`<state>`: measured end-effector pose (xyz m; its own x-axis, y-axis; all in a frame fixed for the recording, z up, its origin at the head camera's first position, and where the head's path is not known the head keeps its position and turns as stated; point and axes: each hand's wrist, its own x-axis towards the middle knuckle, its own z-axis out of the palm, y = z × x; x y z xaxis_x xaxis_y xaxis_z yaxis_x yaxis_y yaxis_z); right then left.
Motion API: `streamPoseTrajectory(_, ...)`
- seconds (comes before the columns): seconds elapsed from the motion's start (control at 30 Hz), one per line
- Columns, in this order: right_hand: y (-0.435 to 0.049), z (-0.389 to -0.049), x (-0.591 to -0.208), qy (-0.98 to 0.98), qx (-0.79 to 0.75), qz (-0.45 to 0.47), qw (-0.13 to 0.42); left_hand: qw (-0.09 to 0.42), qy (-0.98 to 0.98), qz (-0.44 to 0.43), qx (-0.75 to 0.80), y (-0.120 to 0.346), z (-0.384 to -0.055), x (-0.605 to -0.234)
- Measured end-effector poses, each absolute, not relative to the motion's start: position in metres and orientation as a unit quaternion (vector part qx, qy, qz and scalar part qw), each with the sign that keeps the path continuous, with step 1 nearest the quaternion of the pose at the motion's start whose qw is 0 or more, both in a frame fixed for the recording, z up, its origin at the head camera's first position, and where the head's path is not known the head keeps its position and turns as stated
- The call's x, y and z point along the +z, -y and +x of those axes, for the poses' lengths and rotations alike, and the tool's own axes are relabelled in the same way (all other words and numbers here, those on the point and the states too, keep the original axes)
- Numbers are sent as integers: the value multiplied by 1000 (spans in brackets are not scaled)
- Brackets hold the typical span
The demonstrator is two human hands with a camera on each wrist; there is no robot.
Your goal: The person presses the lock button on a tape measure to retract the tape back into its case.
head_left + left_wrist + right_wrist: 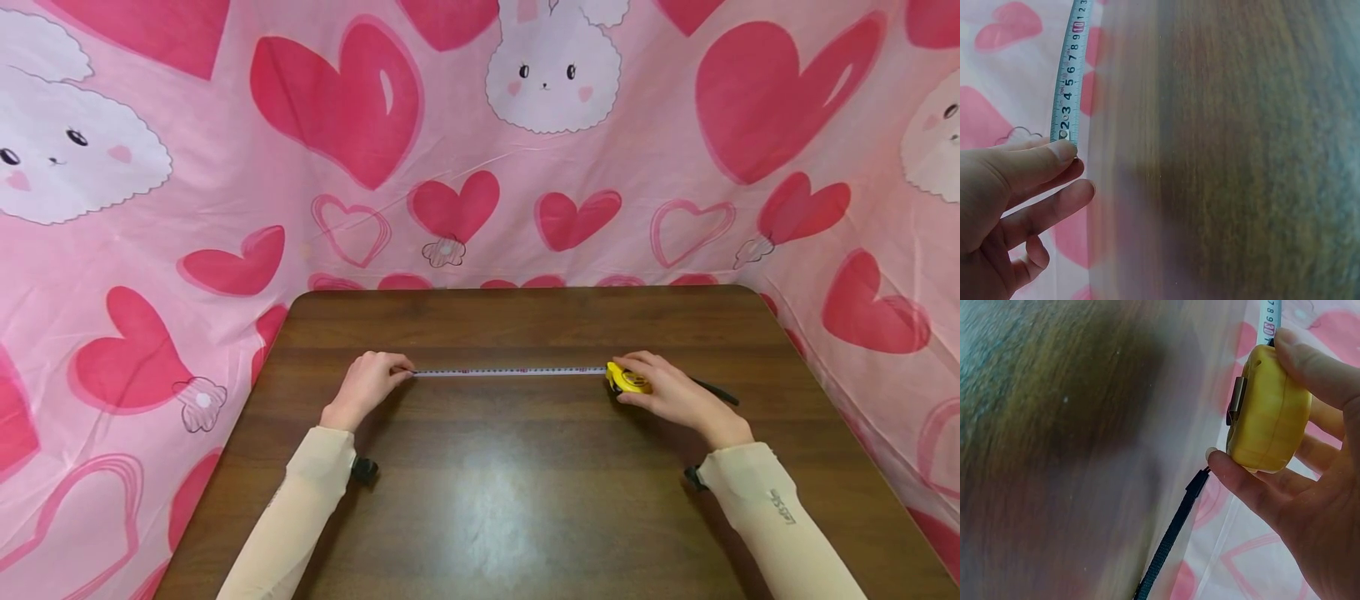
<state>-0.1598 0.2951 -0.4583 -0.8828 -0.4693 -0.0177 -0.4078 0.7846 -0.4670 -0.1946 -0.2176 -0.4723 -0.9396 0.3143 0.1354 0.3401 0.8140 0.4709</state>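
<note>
A yellow tape measure (628, 379) is in my right hand (671, 396), whose fingers and thumb grip its case. From the case a pale blade (510, 372) stretches left in a straight line across the head view. My left hand (369, 385) pinches the blade's end between thumb and finger. In the left wrist view the blade's low numbers (1067, 94) show just past the thumb. The right wrist view shows the case (1272, 412) side-on, with a metal clip (1237, 400) and a black wrist strap (1169, 534) hanging from it. Numbers near 30 show at its mouth.
Beneath both hands lies a brown wooden table (487, 483) with rounded far corners. Pink cloth (480, 150) printed with hearts and rabbits hangs behind it and on both sides. A dark wrist device (365, 472) sits at the left sleeve, another (695, 478) at the right.
</note>
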Motion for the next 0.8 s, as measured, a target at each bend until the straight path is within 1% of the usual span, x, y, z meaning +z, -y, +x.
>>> streamPoseTrajectory(0.37, -291, -161, -462, -942, -234, -229, 76, 22, 950, -174, -258, 214, -195, -474)
streamPoseTrajectory(0.6, -288, -162, -461, -941, -237, -231, 72, 12, 948, -172, -267, 214, -197, -475)
streamPoseTrajectory(0.8, -284, -163, -462, -941, -236, -231, 75, 14, 946, -187, -263, 210, -200, -476)
